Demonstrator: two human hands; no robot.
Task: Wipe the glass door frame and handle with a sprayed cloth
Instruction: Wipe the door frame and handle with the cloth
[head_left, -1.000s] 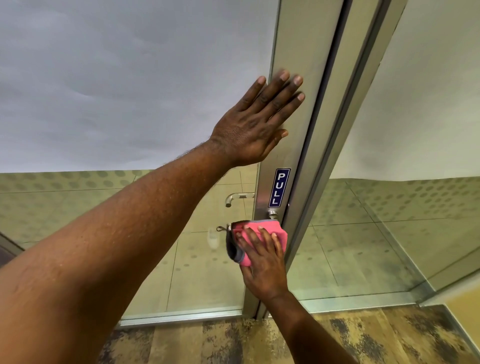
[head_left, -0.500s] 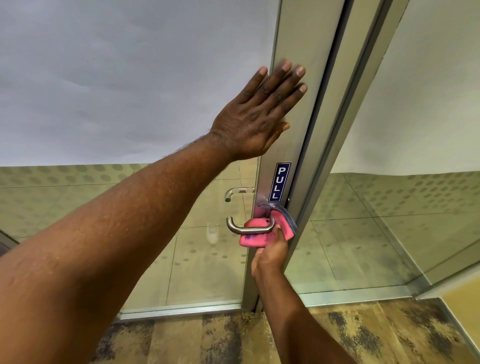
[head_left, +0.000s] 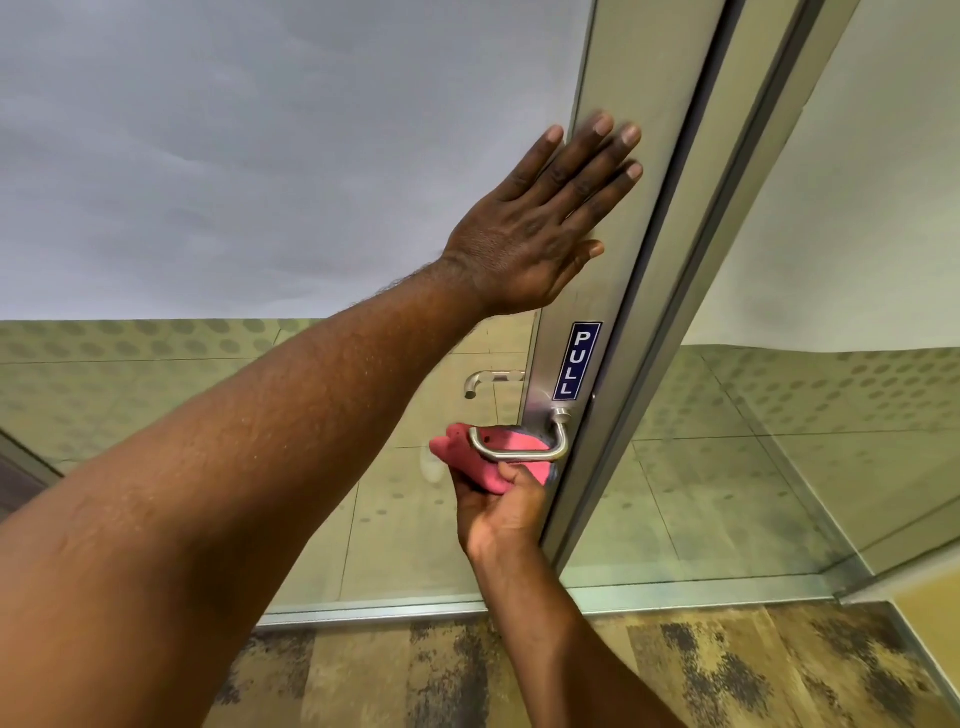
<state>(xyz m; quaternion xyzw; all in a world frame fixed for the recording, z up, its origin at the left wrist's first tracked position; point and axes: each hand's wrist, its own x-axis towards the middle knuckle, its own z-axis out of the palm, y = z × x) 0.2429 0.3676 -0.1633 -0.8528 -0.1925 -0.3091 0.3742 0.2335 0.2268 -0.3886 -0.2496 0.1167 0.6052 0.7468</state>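
Frosted film (head_left: 260, 156) covers the upper glass on both sides. Through the clear lower glass, a tiled floor (head_left: 415, 530) with a band of grey dots (head_left: 156, 338) is visible. A mottled brown and black carpet (head_left: 727, 675) lies in front.

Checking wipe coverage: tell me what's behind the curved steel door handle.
Behind the curved steel door handle sits the pink cloth, gripped from below by the right hand. The frame surface beneath is covered.
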